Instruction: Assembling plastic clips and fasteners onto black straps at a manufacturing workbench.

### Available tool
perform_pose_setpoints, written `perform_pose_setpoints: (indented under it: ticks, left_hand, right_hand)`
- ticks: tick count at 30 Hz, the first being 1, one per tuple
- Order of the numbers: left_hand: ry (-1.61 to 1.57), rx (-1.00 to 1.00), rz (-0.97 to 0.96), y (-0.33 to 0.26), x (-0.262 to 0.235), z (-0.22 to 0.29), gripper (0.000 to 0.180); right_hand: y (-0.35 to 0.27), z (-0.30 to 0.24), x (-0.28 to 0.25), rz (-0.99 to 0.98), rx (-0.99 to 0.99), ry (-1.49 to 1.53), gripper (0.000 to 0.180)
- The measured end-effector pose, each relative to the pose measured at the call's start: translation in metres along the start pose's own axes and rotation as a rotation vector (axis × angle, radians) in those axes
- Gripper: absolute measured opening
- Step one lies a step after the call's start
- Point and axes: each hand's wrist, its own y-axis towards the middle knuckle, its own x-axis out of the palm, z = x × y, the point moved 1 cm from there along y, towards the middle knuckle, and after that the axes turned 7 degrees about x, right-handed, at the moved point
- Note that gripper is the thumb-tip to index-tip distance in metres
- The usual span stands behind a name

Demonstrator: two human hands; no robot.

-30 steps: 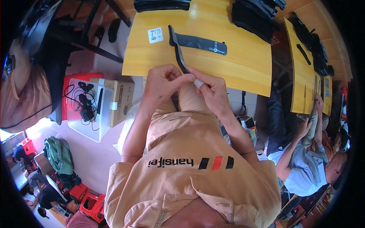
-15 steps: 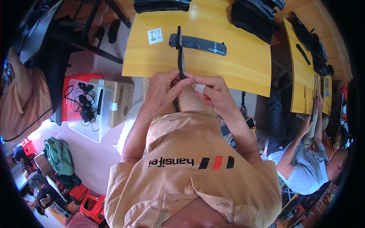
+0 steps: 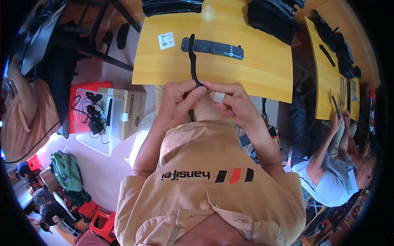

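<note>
Both my hands meet just off the near edge of the yellow table, fingers pinched on one end of a narrow black strap [image 3: 193, 61]. From my fingertips the strap runs away over the tabletop and crosses above a dark grey band [image 3: 217, 48] with white print. My left hand [image 3: 177, 100] closes thumb and fingers on the strap end. Touching the same end is my right hand [image 3: 236, 102], which has a white wrap [image 3: 219, 97] around one finger. The fingers hide the very tip of the strap.
A white label sheet [image 3: 166, 41] lies at the table's [image 3: 164, 67] left. Stacks of black bands [image 3: 269, 22] sit at its far side. On the floor at left are a clear bin [image 3: 88, 135] with cables and a cardboard box [image 3: 134, 108]. A co-worker [image 3: 328, 176] handles strips at right.
The strap's far end has come slightly nearer, and its grey face has turned out of sight. My hands stay nearly in place. The co-worker's strip at right has shifted.
</note>
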Motion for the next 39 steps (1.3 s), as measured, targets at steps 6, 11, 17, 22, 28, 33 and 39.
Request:
perform_pose_setpoints:
  ticks: [6,11,17,22,28,33,39]
  left_hand:
    - [-0.251,-0.086,0.073,0.001,0.001,0.001,0.023]
    - [-0.268,-0.102,0.17,0.003,-0.003,-0.004,0.026]
    - [-0.143,-0.178,-0.072,-0.004,0.001,0.02,0.03]
    - [-0.333,-0.249,-0.216,-0.012,-0.003,0.02,0.028]
    - [-0.556,-0.22,-0.085,-0.024,0.005,0.018,0.031]
    - [-0.186,-0.127,0.342,-0.046,-0.031,-0.004,0.024]
    - [-1.303,-0.181,0.627,-0.096,-0.153,0.013,0.022]
  right_hand:
    - [0.004,0.002,0.001,-0.061,0.021,0.089,0.035]
    - [0.006,-0.001,0.011,0.059,-0.133,-0.04,0.03]
    - [-0.001,-0.015,0.014,0.166,-0.29,-0.808,0.012]
    - [-0.005,-0.007,0.012,-0.076,-0.361,-0.658,0.021]
    - [-0.016,-0.001,0.02,-0.042,0.031,0.064,0.017]
    - [-0.038,-0.02,-0.015,0.246,-0.118,0.463,0.022]
    - [-0.115,-0.089,-0.114,0.423,-0.66,0.528,0.027]
